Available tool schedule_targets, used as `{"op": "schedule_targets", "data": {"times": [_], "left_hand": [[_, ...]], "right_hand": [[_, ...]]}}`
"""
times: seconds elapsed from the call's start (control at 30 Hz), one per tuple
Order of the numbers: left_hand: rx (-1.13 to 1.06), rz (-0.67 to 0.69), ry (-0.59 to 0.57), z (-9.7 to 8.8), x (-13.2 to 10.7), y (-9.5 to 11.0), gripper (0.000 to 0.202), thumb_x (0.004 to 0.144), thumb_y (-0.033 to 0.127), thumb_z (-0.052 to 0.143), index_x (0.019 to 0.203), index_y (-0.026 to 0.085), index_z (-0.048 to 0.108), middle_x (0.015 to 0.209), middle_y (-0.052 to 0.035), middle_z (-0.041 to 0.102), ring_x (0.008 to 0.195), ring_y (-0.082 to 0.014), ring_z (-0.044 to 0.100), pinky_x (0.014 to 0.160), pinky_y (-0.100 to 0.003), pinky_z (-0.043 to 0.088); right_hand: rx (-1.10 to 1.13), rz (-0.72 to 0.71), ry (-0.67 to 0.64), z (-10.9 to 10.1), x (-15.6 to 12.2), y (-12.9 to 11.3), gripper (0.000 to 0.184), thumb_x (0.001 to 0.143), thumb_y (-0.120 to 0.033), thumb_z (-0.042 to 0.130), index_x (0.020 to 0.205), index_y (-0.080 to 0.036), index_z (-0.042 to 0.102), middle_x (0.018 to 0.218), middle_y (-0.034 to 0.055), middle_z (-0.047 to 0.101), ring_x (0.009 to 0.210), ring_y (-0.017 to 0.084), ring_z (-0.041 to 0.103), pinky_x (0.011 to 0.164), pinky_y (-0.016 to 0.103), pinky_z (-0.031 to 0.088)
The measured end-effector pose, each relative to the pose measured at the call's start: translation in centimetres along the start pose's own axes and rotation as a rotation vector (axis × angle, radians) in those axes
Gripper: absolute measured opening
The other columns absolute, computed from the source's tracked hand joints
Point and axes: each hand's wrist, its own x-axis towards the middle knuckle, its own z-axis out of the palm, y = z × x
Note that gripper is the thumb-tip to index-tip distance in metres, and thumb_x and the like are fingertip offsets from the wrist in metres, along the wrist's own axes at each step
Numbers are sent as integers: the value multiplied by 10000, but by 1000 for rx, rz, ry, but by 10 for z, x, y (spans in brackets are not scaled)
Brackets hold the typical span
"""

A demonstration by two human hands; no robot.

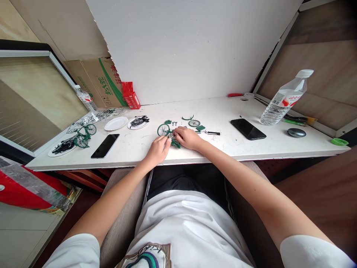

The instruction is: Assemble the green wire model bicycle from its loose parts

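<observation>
A partly built green model bicycle point(163, 130) lies on the white table under my hands, its spoked wheel showing at the far left. My left hand point(158, 149) is closed on the near side of the model, fingertips against its frame. My right hand point(188, 137) bends over it from the right with its fingers pinched. A thin silvery bit shows between the fingertips of both hands, too small to name. Beyond them lie a loose spoked wheel point(194, 123), a curved green mudguard point(187, 118), a small green part point(167, 121), a green flat piece point(200, 127) and a black-handled screwdriver point(213, 133).
Left on the table point(134, 150) are a phone point(105, 146), a white plate point(116, 123), plates of black parts point(139, 121) and a finished green bicycle point(83, 134). On the right stand a dark phone point(248, 128), a water bottle point(286, 98) and a grey oval object point(296, 132).
</observation>
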Motion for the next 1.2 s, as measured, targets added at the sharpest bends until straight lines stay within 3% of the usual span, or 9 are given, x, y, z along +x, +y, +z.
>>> {"op": "schedule_targets", "data": {"times": [0.33, 1.2], "left_hand": [[53, 3, 18, 2, 0, 1, 236, 1027, 264, 566, 801, 228, 508, 839, -60, 614, 838, -238, 609, 780, -364, 494], [15, -9, 5, 0, 0, 2, 262, 1056, 294, 515, 806, 223, 554, 860, -78, 629, 861, -250, 619, 805, -375, 509]], "right_hand": [[10, 4, -2, -3, -1, -2, 267, 1051, -249, 422, 1025, -180, 678, 994, 94, 708, 782, 207, 581, 675, 302, 343], [7, 21, -6, -4, -2, -4, 291, 1059, -258, 407, 1043, -187, 689, 1007, 94, 710, 789, 210, 586, 694, 303, 370]]}}
